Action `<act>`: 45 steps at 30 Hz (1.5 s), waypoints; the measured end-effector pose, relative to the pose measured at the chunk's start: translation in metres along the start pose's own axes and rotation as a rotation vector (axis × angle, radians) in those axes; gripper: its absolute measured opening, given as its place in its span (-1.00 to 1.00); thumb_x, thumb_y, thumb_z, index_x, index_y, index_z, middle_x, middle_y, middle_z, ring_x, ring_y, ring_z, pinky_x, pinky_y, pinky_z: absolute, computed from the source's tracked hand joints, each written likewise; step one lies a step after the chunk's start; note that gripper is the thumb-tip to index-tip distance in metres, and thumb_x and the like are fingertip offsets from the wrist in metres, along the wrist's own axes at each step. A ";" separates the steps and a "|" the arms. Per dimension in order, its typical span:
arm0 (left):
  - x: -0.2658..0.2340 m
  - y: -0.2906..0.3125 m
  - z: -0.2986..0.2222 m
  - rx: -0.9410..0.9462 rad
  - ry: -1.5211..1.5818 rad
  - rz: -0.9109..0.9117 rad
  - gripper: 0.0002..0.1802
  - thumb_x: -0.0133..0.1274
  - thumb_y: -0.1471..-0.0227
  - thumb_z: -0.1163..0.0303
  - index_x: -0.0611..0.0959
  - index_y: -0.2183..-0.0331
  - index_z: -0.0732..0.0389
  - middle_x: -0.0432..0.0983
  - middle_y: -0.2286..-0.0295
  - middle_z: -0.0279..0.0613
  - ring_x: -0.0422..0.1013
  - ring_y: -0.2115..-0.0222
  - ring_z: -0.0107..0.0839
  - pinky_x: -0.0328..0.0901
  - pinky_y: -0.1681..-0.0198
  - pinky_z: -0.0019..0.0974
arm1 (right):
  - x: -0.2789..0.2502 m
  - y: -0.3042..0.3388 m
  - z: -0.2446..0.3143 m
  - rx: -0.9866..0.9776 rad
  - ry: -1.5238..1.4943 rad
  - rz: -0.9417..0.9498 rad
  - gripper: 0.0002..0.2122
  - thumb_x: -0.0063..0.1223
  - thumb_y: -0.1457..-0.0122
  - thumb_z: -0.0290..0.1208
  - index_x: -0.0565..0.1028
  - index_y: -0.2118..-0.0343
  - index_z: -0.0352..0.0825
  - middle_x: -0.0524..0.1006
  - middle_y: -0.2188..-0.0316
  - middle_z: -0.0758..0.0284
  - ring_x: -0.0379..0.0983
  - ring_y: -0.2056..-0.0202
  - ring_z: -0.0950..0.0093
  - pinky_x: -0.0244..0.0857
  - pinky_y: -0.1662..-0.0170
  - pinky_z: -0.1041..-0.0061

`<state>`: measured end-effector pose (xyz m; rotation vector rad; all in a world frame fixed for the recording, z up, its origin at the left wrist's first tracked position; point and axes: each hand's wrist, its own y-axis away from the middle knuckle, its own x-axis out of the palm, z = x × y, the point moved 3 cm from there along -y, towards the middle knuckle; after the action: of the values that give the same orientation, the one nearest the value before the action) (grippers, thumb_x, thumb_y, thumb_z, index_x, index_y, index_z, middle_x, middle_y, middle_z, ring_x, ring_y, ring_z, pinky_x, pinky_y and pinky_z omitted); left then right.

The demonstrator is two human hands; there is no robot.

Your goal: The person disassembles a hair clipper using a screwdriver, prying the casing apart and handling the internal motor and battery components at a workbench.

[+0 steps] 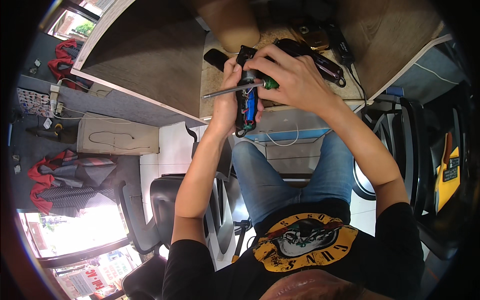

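An opened hair clipper (246, 112) stands nearly upright between my hands, its inside bare with a blue battery (251, 102), a motor (248, 75) and thin wires showing. My left hand (227, 100) is closed around the clipper's body from the left. In my right hand (297, 77) is a screwdriver (225, 92) with a green handle, its shaft pointing left across the front of the clipper. The fingers of that same hand reach to the clipper's upper end; what their tips touch is partly hidden. A dark oblong piece (215, 59) lies just left of the clipper's top.
On the worktop behind my hands are a black clipper (325, 69), a gold clipper (314, 37) and a black corded device (341, 50). Wooden panels (150, 60) flank the worktop. Black chairs (172, 200) stand at both sides. A box (117, 135) and red-grey cloth (70, 182) lie left.
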<state>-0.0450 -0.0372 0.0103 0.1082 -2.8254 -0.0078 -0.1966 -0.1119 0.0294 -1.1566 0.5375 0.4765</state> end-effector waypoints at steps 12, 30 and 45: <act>0.000 -0.001 0.000 -0.002 -0.005 -0.015 -0.46 -0.28 -0.42 0.01 0.20 -0.31 -0.06 0.47 0.32 -0.18 0.49 0.63 -0.38 0.41 0.73 -0.34 | -0.002 0.000 0.000 0.023 0.050 -0.001 -0.69 0.31 -0.02 -0.31 0.59 0.13 -0.17 0.53 0.21 0.40 0.58 0.51 0.28 0.43 0.44 0.31; 0.002 -0.002 0.003 0.077 -0.001 0.107 -0.47 -0.28 -0.43 0.02 0.00 -0.29 -0.17 0.48 0.33 -0.04 0.53 0.53 -0.29 0.53 0.56 -0.17 | -0.009 -0.006 -0.005 0.386 -0.249 -0.031 -0.61 0.44 -0.08 -0.18 0.62 0.12 -0.31 0.55 0.48 0.36 0.50 0.46 0.48 0.33 0.38 0.47; 0.007 -0.003 0.004 0.150 -0.031 0.123 -0.43 -0.23 -0.40 -0.05 0.02 -0.25 -0.09 0.44 0.30 -0.09 0.49 0.50 -0.37 0.51 0.62 -0.28 | -0.018 -0.004 0.029 0.550 -0.213 0.014 -0.67 0.21 -0.18 -0.27 0.54 0.10 -0.41 0.65 0.56 0.24 0.65 0.49 0.31 0.45 0.32 0.36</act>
<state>-0.0527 -0.0405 0.0085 -0.0324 -2.8561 0.2322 -0.2037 -0.0876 0.0522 -0.5687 0.4524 0.4222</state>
